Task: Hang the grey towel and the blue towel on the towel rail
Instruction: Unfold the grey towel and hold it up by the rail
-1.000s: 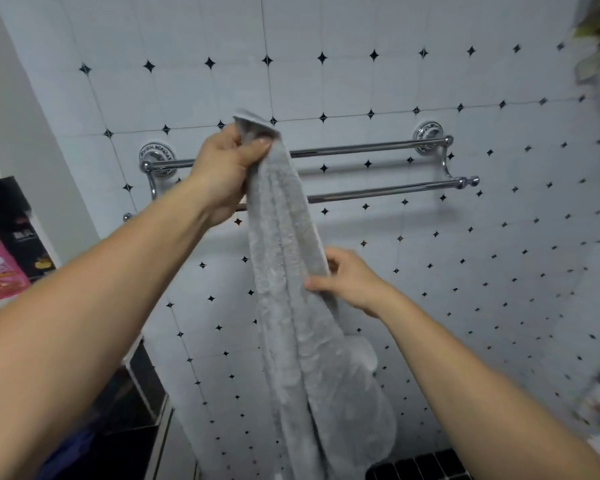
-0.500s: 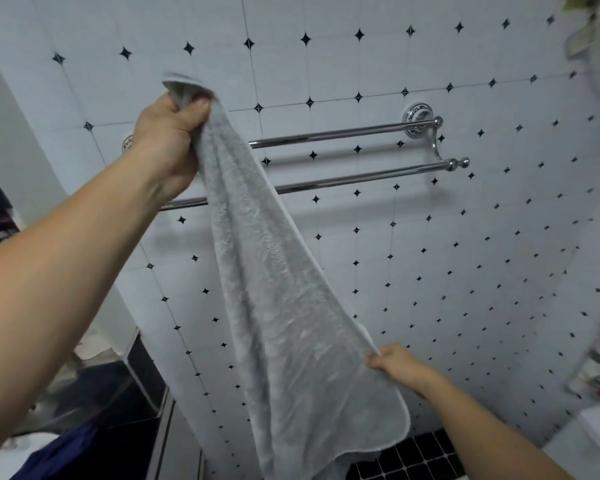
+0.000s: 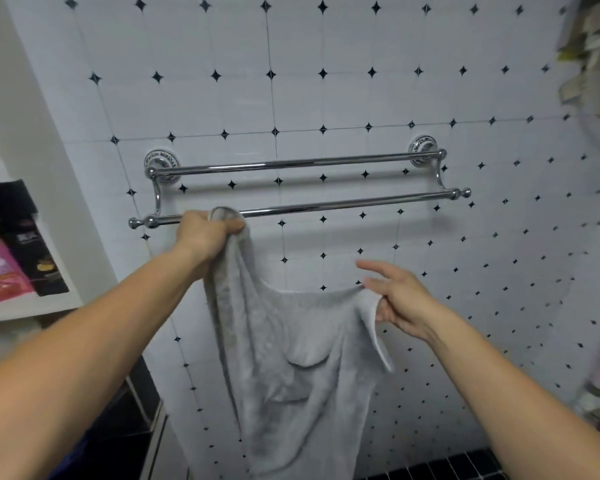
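Obs: left hand (image 3: 205, 237) fisted one corner of grey terry towel (image 3: 291, 375) at near bar, left end, of chrome double towel rail (image 3: 343, 204); right hand (image 3: 402, 299) pinched opposite corner, lower right, below that bar

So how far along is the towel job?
Nothing hung yet: both bars of the towel rail are bare. In hand: the left hand grips a bunched corner of the grey towel by the front bar, the right hand pinches another corner. Left: drape it over a bar, then the blue towel, which I cannot make out.
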The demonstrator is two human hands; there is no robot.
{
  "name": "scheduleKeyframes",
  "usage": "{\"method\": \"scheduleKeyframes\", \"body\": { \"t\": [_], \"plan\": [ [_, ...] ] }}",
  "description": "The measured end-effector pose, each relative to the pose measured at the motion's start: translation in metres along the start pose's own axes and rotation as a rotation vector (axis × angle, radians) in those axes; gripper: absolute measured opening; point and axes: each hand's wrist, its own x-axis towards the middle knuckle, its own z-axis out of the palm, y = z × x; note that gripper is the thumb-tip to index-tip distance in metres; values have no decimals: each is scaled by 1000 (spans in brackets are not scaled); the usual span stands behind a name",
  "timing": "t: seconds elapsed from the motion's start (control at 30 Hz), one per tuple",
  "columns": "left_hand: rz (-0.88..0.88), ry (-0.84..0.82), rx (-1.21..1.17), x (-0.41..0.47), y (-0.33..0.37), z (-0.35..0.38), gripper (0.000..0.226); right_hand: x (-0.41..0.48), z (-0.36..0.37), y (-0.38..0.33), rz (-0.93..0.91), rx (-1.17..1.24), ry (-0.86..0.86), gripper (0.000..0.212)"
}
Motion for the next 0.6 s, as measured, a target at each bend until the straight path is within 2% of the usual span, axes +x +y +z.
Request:
{"method": "scheduleKeyframes", "body": {
  "t": [0.07, 0.13, 0.2, 0.23, 0.37, 0.47, 0.6],
  "plan": [
    [-5, -41, 6, -17, -2, 12, 15, -8, 22, -30, -52, 117, -143, 30],
    [-30, -145, -70, -35, -4, 23, 17, -14, 45, -51, -113, 182, -285, 40],
    [-67, -259, -187, -53, -4, 28, 24, -20, 65, -64, -206, 113, -352, 51],
    [-91, -326, -261, -60, -3, 28, 25, -21, 75, -67, -269, 18, -305, 49],
    [-183, -530, -509, -84, -5, 22, 23, -22, 106, -64, -500, -355, 88, 33],
    [-190, -529, -529, -94, -11, 20, 29, -19, 118, -56, -618, -499, 332, 30],
    [-166, -500, -532, -98, -21, 12, 30, -19, 119, -50, -622, -666, 499, 37]
  ]
}}
